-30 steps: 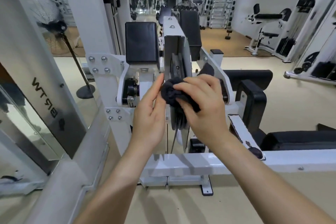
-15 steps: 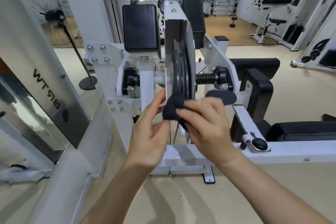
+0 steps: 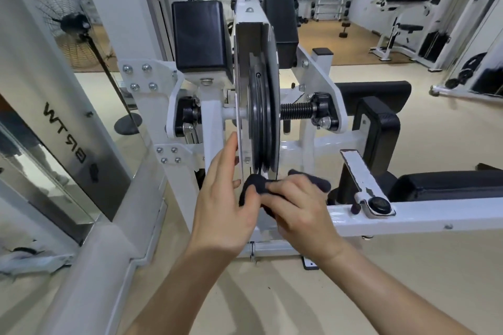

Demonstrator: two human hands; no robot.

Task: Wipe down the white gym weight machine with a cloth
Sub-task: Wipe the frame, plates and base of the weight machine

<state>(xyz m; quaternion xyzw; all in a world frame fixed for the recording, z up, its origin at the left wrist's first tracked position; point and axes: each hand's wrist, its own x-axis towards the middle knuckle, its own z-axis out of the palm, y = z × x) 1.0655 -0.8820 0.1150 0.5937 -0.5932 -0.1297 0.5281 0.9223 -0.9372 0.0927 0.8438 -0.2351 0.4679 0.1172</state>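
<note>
While right fingers (image 3: 280, 190) pinch cloth (image 3: 251, 185), pulley (image 3: 262, 117) just above

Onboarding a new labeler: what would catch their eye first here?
Dead centre, a black pulley wheel stands edge-on inside the white machine frame. Right below it, the right hand grips a dark cloth at the wheel's bottom edge, and the left hand is close beside it.

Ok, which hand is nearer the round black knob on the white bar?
Right. The right hand, gripping the dark cloth, is just left of the knob. The left hand sits farther left, beyond the cloth.
</note>
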